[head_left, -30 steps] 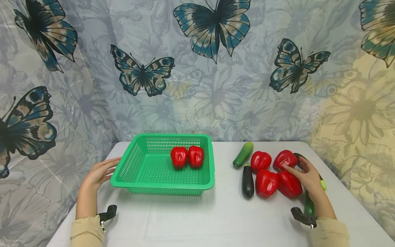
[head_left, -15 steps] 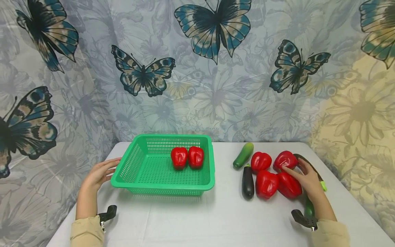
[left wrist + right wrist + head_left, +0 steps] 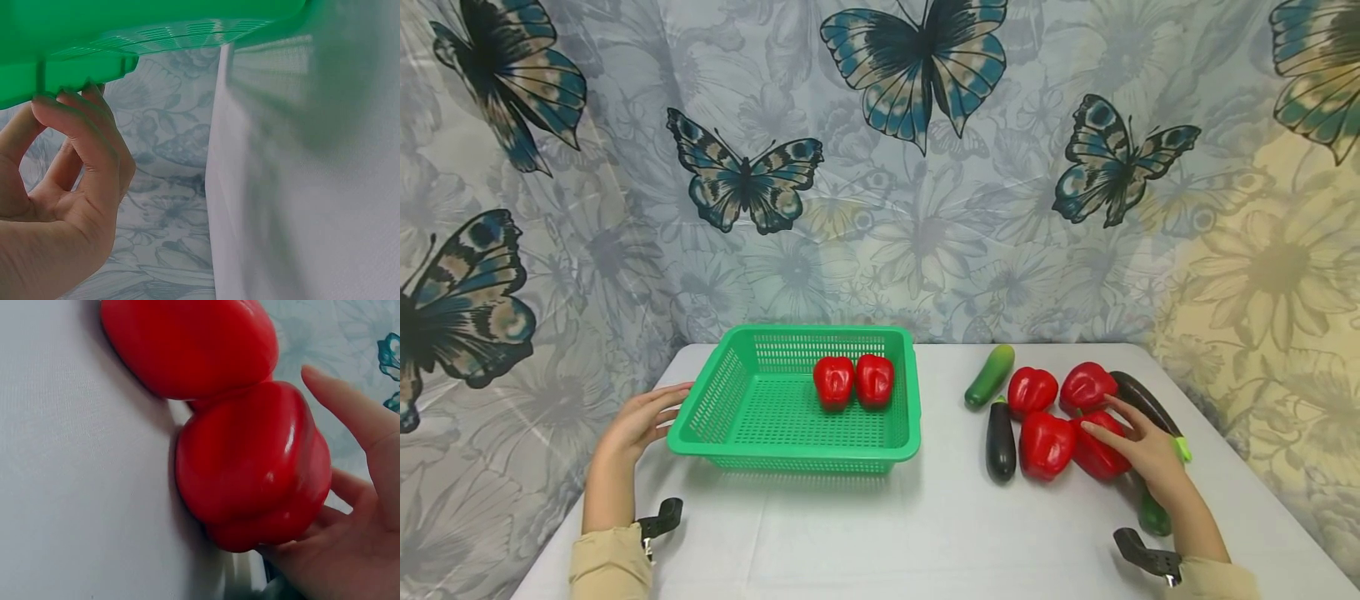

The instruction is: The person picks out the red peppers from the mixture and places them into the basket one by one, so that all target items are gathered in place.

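My left hand [image 3: 642, 423] touches the left rim of a green plastic basket [image 3: 805, 452] with its fingertips; in the left wrist view, the bent fingers [image 3: 94, 140] meet the basket's edge from below. Inside the basket lie two red bell peppers [image 3: 834, 383]. At the right, my right hand [image 3: 1152, 454] spreads its thumb and fingers around the nearest right bell pepper [image 3: 1097, 447], which sits on the table. The right wrist view shows the thumb apart from that pepper [image 3: 250, 465], with the other fingers behind it, partly hidden. Whether they touch it I cannot tell.
More red bell peppers [image 3: 1047, 446] crowd beside it on the white table [image 3: 940, 525]. A cucumber [image 3: 990, 377] and a small eggplant [image 3: 1002, 443] lie to their left. Another eggplant [image 3: 1146, 402] and a green cucumber [image 3: 1154, 514] lie near my right hand. A butterfly-patterned cloth [image 3: 925, 242] hangs behind.
My right hand has shifted nearer, from between the two right-hand peppers onto the nearer one, which has moved slightly. More of the right eggplant and cucumber shows. My left hand stays at the basket.
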Tool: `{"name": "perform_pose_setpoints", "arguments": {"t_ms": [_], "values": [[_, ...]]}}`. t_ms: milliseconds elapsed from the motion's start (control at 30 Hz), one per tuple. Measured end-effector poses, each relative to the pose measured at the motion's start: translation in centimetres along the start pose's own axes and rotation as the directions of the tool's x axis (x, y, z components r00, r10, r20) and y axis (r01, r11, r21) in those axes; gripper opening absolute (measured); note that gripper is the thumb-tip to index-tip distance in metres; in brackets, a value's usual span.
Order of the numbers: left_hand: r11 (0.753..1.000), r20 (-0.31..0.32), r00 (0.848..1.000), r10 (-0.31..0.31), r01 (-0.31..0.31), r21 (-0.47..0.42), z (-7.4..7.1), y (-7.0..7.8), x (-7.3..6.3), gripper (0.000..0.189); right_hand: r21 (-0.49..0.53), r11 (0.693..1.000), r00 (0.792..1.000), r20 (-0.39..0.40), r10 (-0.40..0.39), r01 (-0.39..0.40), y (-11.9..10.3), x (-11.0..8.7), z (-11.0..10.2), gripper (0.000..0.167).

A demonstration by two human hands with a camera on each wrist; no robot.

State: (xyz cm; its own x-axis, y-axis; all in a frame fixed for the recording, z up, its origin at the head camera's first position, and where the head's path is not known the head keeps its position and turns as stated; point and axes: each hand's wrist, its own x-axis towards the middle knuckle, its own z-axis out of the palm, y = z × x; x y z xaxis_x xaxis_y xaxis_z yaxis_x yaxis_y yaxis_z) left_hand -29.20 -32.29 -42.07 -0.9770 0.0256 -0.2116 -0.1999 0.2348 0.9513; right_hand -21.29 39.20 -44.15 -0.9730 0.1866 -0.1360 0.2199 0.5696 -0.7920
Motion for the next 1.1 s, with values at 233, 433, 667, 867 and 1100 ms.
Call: {"name": "perform_pose_setpoints", "arguments": {"t_ms": [233, 433, 667, 867, 1100], "values": [[1.0, 0.0, 1.0, 0.0, 0.0, -0.007, 0.0, 0.0, -0.1, 0.045, -0.018, 0.999, 0.999, 0.03, -0.046, 0.046, 0.4, -0.2, 0.2, 0.086], [1.0, -0.011, 1.0, 0.001, -0.001, -0.005, 0.0, -0.1, -0.1, 0.045, -0.011, 1.0, 1.0, -0.022, -0.022, 0.022, 0.5, -0.1, 0.5, 0.089], [1.0, -0.019, 1.0, -0.005, 0.005, 0.013, 0.1, 0.0, -0.1, 0.055, -0.006, 1.0, 1.0, -0.018, -0.001, 0.001, 0.5, -0.3, 0.3, 0.092], [1.0, -0.019, 1.0, 0.0, 0.001, 0.013, 0.1, 0.1, -0.1, 0.052, -0.018, 0.999, 0.996, 0.075, -0.05, 0.051, 0.4, -0.7, -0.3, 0.088], [1.0, -0.009, 1.0, -0.004, 0.004, -0.005, 0.3, 0.0, -0.3, 0.055, -0.033, 0.998, 0.985, 0.164, -0.047, 0.053, 0.2, -1.0, -0.8, 0.097]]}}
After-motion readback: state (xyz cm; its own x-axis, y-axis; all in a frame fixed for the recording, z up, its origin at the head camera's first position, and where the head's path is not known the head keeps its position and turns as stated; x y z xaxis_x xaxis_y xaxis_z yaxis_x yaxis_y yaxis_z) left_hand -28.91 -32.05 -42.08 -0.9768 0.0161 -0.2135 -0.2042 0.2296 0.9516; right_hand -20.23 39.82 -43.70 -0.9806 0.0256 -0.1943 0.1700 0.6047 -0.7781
